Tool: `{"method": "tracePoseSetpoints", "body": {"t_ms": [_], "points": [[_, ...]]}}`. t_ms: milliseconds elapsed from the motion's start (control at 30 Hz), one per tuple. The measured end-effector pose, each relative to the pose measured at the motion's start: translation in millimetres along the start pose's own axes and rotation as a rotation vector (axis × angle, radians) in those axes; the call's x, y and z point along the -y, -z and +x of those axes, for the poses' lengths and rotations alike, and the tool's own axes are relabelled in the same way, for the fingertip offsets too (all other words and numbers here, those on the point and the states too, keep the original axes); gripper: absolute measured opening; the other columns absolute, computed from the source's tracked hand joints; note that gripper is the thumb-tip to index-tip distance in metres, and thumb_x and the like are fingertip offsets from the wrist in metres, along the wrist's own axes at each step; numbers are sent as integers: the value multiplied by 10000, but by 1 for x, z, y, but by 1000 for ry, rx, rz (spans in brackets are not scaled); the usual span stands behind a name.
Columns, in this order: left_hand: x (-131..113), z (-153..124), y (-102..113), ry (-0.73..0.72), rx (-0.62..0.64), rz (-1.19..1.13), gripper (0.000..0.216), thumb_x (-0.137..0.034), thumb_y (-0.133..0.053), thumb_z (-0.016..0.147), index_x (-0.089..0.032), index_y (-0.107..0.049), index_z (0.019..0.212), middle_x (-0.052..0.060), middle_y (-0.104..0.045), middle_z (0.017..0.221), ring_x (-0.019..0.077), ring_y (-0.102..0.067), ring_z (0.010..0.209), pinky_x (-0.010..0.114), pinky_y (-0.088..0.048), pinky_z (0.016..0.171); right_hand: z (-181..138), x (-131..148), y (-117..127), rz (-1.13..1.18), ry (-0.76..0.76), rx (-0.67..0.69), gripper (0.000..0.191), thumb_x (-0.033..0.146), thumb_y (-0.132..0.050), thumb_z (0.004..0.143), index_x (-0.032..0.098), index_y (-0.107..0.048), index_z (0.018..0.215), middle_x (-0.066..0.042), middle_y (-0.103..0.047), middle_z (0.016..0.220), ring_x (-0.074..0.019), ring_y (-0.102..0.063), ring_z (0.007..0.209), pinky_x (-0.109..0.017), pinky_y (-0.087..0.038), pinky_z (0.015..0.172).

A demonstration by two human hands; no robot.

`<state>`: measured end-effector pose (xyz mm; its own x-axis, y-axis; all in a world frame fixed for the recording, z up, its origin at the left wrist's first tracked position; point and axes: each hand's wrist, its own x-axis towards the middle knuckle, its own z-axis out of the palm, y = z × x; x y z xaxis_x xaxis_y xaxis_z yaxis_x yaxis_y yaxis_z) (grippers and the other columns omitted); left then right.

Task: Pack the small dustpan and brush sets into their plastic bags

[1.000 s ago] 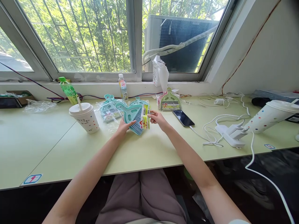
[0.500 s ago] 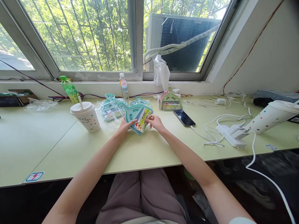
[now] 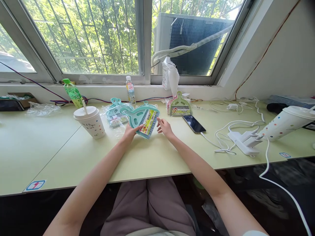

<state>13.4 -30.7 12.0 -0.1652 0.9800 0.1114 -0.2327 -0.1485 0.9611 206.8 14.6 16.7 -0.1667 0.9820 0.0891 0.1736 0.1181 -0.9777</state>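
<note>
My left hand (image 3: 131, 132) grips a teal mini dustpan and brush set (image 3: 138, 117) by its lower left edge, thumb on the front. The set is tilted, with a yellow printed label on its bristle side. Just off its right edge is my right hand (image 3: 165, 127), fingers loosely bent and apart, holding nothing. Behind the held set lie more teal dustpan sets (image 3: 115, 113) in clear plastic wrap, partly covered. A green dustpan set (image 3: 180, 106) stands to the right at the back, beside a pinkish one mostly hidden behind it.
A lidded paper cup (image 3: 90, 124) with a straw stands at left, a green-capped bottle (image 3: 73, 94) behind it. A clear drink bottle (image 3: 130, 91) is near the window. At right are a phone (image 3: 194, 124), a power strip (image 3: 243, 144) with cables, and a tilted cup (image 3: 285, 123).
My right hand has come off the dustpan set's right edge and moved slightly right. The set has turned a little in my left hand, showing more bristles and label.
</note>
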Motion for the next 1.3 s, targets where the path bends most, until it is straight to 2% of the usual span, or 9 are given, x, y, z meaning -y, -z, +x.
{"method": "tracePoseSetpoints", "body": {"t_ms": [67, 133, 233, 433, 567, 867, 1167, 1300], "points": [[0, 0, 0, -6, 6, -6, 695, -284, -875, 523, -183, -570, 1140, 106, -682, 1107, 315, -652, 1034, 434, -563, 848, 0, 0, -4, 202, -49, 142, 390, 577, -581, 822, 239, -476, 986, -43, -654, 963, -161, -663, 710, -303, -570, 638], [-1, -2, 0, -14, 38, -8, 724, -279, -871, 531, -185, -558, 1177, 107, -685, 1107, 313, -654, 1031, 439, -559, 858, 0, -1, -9, 342, -59, 230, 420, 470, -647, 813, 248, -438, 1101, -47, -667, 1031, -164, -685, 796, -341, -583, 770], [-2, -4, -1, -29, 83, 1, 768, -281, -861, 553, -189, -529, 1240, 113, -683, 1120, 305, -653, 1036, 443, -545, 879, -1, -3, -14, 431, -72, 212, 433, 329, -707, 787, 233, -435, 1110, -46, -692, 981, -174, -697, 819, -387, -572, 858], [-3, -4, -3, -15, 88, 45, 767, -312, -855, 565, -204, -528, 1250, 114, -679, 1129, 313, -649, 1038, 460, -536, 879, -1, -3, -12, 441, -85, 145, 311, 215, -694, 797, 212, -474, 1018, -44, -707, 927, -172, -705, 756, -404, -596, 819], [-1, -2, -1, -46, 86, 89, 719, -313, -861, 544, -190, -566, 1188, 118, -668, 1144, 323, -630, 1074, 472, -522, 900, 0, -2, -10, 435, -102, 151, 322, 203, -706, 789, 213, -486, 1025, -44, -712, 933, -166, -708, 747, -384, -602, 798], [1, 1, 3, -97, 67, 99, 786, -281, -871, 517, -185, -542, 1224, 106, -672, 1114, 302, -627, 1064, 483, -487, 951, 7, -9, -5, 484, -112, 330, 463, 293, -783, 722, 206, -513, 1088, -60, -713, 1017, -188, -718, 845, -377, -589, 846], [2, 1, -1, -99, 65, 148, 712, -302, -882, 493, -179, -573, 1122, 101, -655, 1118, 299, -609, 1074, 480, -476, 953, 8, -13, -8, 454, -117, 213, 384, 177, -796, 694, 186, -555, 992, -54, -724, 921, -188, -713, 757, -398, -601, 811], [-1, 3, 0, -124, 53, 216, 705, -393, -882, 501, -194, -582, 1107, 96, -659, 1102, 295, -609, 1046, 427, -486, 912, 10, -11, -3, 459, -97, 197, 349, 163, -790, 686, 185, -572, 958, -51, -728, 899, -192, -710, 765, -389, -605, 793]]}}
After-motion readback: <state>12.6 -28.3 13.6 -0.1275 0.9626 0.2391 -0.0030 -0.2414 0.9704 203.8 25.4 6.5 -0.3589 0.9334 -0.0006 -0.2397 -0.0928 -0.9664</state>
